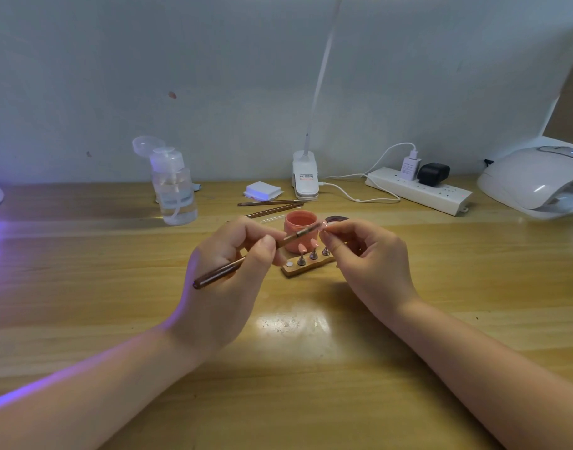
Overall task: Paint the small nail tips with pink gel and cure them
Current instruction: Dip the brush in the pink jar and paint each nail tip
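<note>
While your left hand grips the brush with curled fingers, its tip meets the small nail tip pinched in your right hand, above the wooden holder and just before the open pink gel jar.

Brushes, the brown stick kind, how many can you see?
3. One brown-handled brush is in the left hand, its tip at the nail tip in the right hand. Two spare brown brushes lie behind the pink gel jar.
</note>
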Demonstrator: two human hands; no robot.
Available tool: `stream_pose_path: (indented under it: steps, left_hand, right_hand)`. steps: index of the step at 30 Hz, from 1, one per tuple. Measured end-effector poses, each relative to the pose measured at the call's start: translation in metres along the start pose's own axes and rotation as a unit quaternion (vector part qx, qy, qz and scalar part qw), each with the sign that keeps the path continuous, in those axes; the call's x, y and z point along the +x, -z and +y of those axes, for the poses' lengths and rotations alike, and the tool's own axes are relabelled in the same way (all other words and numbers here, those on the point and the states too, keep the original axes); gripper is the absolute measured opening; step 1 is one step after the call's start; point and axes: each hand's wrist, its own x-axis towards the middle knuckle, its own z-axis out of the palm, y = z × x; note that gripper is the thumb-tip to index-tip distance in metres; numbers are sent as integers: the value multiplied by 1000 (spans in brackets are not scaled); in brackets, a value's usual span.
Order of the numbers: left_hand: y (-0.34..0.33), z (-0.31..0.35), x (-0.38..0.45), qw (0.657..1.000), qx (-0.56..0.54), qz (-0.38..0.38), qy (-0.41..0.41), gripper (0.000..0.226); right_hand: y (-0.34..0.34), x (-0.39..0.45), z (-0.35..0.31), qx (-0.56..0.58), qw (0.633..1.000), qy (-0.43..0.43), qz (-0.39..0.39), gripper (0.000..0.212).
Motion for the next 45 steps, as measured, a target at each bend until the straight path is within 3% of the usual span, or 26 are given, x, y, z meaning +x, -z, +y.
stream_pose_path:
  steps: [3,10,15,18,22,27,33,38,45]
  left_hand:
    - [-3,-1,2,1000,-6,21,21,16]
    - [0,-1,1,999,-41,-23,27,18]
    - [-2,-3,3,998,-38,24,42,19]
    - [-3,-3,2,997,-52,5,53,18]
    - [-2,-1,1,998,-56,-16,37,19]
    - [-2,-2,3,997,-48,25,50,21]
    - [-2,-1,1,998,-50,-14,37,19]
    - [-2,-2,2,998,-51,15,42,18]
    - [-2,2,0,998,44,-46,-18,14]
  right_hand:
    - [-1,0,0,14,1000,-9,-2,8]
    - [-1,0,1,39,999,-18,-10,10]
    - [-2,0,1,47,999,-24,-9,9]
    - [-2,0,1,49,998,-23,-12,9]
    - [-1,0,1,40,999,-20,-16,11]
    - [-2,1,1,49,998,-23,-12,11]
    - [-1,0,1,43,999,-19,-17,13]
    - [-1,0,0,49,998,-30,-17,8]
    - [1,1,-2,67,997,-47,-16,9]
